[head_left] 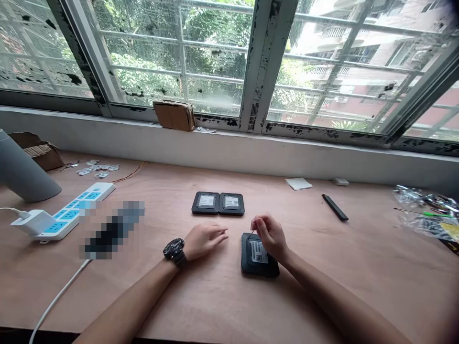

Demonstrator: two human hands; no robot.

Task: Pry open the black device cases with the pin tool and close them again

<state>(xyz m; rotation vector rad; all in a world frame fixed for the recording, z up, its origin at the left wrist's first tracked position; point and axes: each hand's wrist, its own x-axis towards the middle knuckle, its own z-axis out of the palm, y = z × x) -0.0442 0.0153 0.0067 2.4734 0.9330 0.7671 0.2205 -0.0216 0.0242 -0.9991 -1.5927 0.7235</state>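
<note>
Device, black, white-labelled, flat on wooden tabletop beneath right hand | right: fingertips pinching thin metal pick near its far-left corner | left hand: apart, fingers extended, holding nothing | risk: unbraced device slides, pick slips, scratching it

White charger plugged into the power strip, cardboard box perched up on the windowsill, and there, green trees beyond the window bars
</note>
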